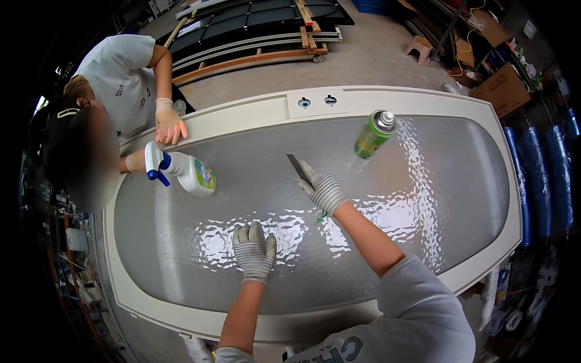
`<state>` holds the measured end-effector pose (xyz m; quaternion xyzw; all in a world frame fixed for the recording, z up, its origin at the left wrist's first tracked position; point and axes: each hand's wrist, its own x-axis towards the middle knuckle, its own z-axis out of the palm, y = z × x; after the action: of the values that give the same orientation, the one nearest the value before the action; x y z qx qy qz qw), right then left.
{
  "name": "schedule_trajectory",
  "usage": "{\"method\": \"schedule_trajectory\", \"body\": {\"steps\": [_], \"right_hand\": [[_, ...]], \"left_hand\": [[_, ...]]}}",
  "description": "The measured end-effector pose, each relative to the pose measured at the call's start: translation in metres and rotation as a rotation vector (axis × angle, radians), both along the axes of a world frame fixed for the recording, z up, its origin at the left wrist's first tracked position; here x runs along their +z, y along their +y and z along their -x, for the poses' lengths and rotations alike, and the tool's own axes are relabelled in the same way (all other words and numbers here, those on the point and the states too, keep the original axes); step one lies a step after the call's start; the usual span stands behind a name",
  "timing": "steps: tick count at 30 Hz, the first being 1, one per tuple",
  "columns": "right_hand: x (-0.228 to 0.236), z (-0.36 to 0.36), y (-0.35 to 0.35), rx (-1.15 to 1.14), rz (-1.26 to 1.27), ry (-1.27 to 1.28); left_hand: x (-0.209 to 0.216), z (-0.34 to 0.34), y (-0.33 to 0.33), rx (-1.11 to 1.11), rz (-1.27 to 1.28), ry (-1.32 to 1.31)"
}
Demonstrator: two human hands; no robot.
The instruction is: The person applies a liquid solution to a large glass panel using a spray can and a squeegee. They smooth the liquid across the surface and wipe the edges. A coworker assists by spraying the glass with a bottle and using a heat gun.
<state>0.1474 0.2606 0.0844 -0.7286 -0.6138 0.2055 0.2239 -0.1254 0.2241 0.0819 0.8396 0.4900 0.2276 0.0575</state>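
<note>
A large oval textured glass panel (242,187) lies flat in an off-white frame (493,121) in front of me. My left hand (253,251), in a striped grey work glove, rests on the glass with its thumb apart and nothing in it. Farther right, my gloved right hand (324,189) grips a flat dark scraper blade (295,164), which points away to the upper left. A white spray bottle (196,175) with a blue trigger stands on the glass at the left. Beyond my right hand is a green spray can (373,136).
Across the left end, a co-worker in a white shirt (124,66) has a thin-gloved hand (169,126) at the frame's edge. Two cutouts (330,100) sit in the far frame. Behind are a low wooden trolley (260,57), a small stool (419,48) and cardboard boxes (502,89).
</note>
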Motion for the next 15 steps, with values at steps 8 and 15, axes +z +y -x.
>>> {"method": "schedule_trajectory", "body": {"steps": [8,15], "right_hand": [[0.008,0.027,-0.222,0.24,-0.156,0.243],[-0.022,0.041,-0.238,-0.255,-0.077,0.37]], "left_hand": [[0.007,-0.001,0.002,0.021,0.018,-0.027],[0.007,0.002,0.002,0.036,0.062,-0.013]]}}
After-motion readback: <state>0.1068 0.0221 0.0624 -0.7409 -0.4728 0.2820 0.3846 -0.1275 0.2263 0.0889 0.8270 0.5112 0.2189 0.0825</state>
